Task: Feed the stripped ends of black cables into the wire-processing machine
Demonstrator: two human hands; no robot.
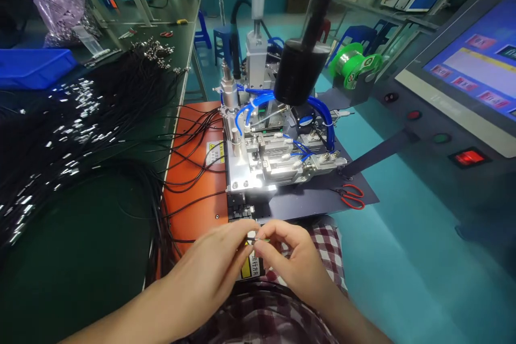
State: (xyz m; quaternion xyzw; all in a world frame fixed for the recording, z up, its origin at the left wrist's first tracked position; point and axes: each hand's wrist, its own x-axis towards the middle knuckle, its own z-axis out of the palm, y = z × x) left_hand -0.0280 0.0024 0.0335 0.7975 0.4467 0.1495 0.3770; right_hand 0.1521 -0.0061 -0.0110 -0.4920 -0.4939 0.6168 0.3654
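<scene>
Low in the middle of the head view, my two hands meet over the front edge of a machine. Between the fingertips of my left hand (213,258) is the end of a thin black cable (250,239). My right hand (296,258) pinches the fine wires at its tip, one of them greenish. Both hands are closed, and the fingers cover part of the cable end. Just beyond stands the metal machine (278,169) with blue air tubes (328,118). Several black cables (197,172) run from it across an orange plate (177,158).
A large heap of black cables (92,118) with shiny ends covers the left bench, beside a blue bin (36,67). Red-handled scissors (353,196) lie right of the machine. A green solder spool (350,66), a black nozzle (300,72) and a touchscreen panel (475,72) stand above.
</scene>
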